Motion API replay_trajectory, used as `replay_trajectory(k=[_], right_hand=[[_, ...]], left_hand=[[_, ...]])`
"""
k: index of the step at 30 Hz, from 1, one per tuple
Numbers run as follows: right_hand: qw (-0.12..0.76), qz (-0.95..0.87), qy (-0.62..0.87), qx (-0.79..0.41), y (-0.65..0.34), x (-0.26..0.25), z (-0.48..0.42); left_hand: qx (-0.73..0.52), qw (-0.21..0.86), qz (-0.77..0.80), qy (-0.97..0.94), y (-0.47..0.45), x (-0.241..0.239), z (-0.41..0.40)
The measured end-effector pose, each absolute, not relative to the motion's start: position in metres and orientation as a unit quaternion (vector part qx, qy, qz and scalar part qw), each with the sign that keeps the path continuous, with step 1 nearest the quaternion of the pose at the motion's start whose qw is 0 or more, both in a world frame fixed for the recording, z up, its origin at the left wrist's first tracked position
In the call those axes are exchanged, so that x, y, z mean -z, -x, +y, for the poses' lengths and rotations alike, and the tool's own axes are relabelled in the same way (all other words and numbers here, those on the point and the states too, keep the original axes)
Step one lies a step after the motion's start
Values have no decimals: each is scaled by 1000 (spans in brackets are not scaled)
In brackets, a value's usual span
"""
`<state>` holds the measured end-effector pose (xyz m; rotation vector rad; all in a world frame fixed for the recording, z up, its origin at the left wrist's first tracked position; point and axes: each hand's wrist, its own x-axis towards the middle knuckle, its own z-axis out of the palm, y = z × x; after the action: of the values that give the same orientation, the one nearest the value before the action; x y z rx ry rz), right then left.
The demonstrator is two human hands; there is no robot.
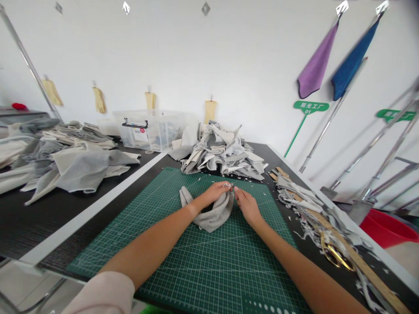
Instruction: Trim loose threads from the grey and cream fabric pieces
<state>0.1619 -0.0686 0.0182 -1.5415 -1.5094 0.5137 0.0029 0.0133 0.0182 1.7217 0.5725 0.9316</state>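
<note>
A grey piece of cloth (209,216) lies bunched on the green cutting mat (203,266). My left hand (216,192) grips its upper edge with closed fingers. My right hand (246,204) pinches the same edge right beside the left hand, something small and thin between the fingertips that I cannot make out. Both hands meet at the far middle of the mat.
A heap of grey and white cloth pieces (222,152) sits behind the mat. Scraps, a wooden ruler (356,261) and gold-handled scissors (334,255) lie at the right edge. More folded cloth (65,157) and a clear plastic box (147,128) stand left. A red bin (386,229) is beyond the table.
</note>
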Motion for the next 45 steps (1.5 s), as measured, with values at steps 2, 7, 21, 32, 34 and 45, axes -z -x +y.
replay_trajectory(k=[2,7,21,32,34,45], right_hand=[[433,-619,627,-190,-161,-19,-71],[399,-637,640,-162,-159,-18,-76],[368,-647,650,-150,-159,-17,-78],[374,-660,639,-132,-161,-11,-77],[378,-661,635,-132,-161,-11,-77],[392,-656,632,-127,-159,-10,-75]], left_hand=[[-388,525,243,-718,-3,-18,13],[-380,561,235,-697,-2,-20,10],[-367,590,229,-682,-1,-14,15],[-355,560,235,-710,0,-13,14],[-355,555,230,-716,0,-12,14],[-358,554,228,-716,0,-14,12]])
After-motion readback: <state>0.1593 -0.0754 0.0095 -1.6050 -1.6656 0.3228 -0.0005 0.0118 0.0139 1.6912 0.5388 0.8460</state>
